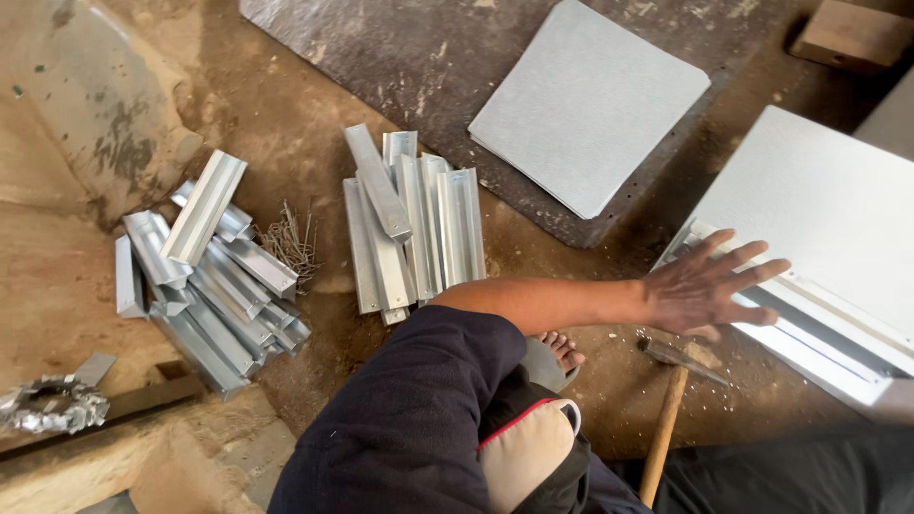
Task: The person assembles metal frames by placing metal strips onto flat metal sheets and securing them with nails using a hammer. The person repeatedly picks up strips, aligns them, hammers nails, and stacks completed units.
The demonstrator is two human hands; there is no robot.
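My left hand (709, 286) lies flat, fingers spread, on the folded edge of a metal sheet (838, 228) at the floor's right side; a hammer (671, 400) lies just beside it. My right hand is out of sight.

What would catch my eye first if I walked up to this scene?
Probably the outstretched hand, fingers spread flat on the folded edge of a large metal sheet at right. Next, two heaps of shiny metal channel pieces on the dirt floor: one at centre, one at left. A wooden-handled hammer lies just below the hand.
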